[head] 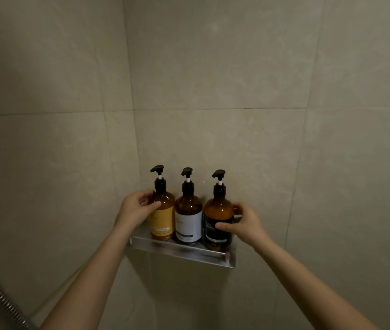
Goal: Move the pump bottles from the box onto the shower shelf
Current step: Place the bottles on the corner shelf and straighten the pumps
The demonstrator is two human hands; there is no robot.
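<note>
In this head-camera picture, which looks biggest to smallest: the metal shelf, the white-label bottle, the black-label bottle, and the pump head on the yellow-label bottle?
1. Metal shelf, widest by far.
2. Black-label bottle and white-label bottle: too alike to rank; the black one may just sit nearer the camera.
3. Pump head on the yellow-label bottle, smallest.

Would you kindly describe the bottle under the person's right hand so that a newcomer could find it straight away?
Look to the metal shelf fixed to the tiled wall near the corner, where three amber pump bottles stand in a row. The one you want is the rightmost bottle, touched by the right hand. It alone has a black label; its neighbours wear white and yellow.
</note>
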